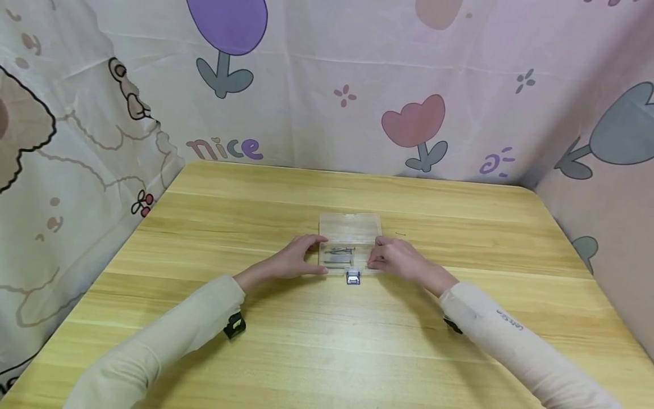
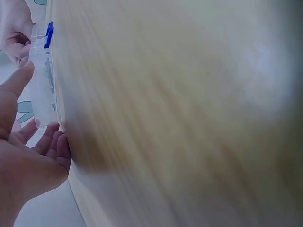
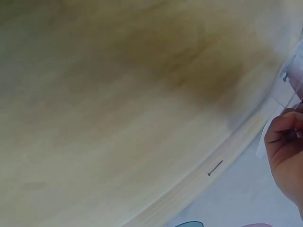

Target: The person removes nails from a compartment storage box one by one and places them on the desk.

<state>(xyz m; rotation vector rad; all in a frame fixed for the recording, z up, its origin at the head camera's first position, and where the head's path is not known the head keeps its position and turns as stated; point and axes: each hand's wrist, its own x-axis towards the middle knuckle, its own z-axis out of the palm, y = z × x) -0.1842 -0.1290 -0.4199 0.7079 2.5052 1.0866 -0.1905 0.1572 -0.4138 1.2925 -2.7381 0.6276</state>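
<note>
A clear plastic box (image 1: 336,271) lies on the table with its transparent lid (image 1: 349,227) folded back. Several metal nails (image 1: 338,262) are inside, mostly toward the left. A blue latch (image 1: 353,278) hangs at its front edge. My left hand (image 1: 296,258) grips the left end, thumb at the front corner and fingers toward the back. At the other end my right hand (image 1: 401,258) has its fingers curled over the right side wall; I cannot tell whether something small is also pinched there. Behind that hand a single small nail (image 3: 215,168) lies loose on the table.
The wooden table (image 1: 306,341) ends at a back edge, against a printed fabric (image 1: 317,85) with tulips and lettering. More fabric hangs along both sides. Black straps (image 1: 235,325) show at the cuffs of the light sleeves.
</note>
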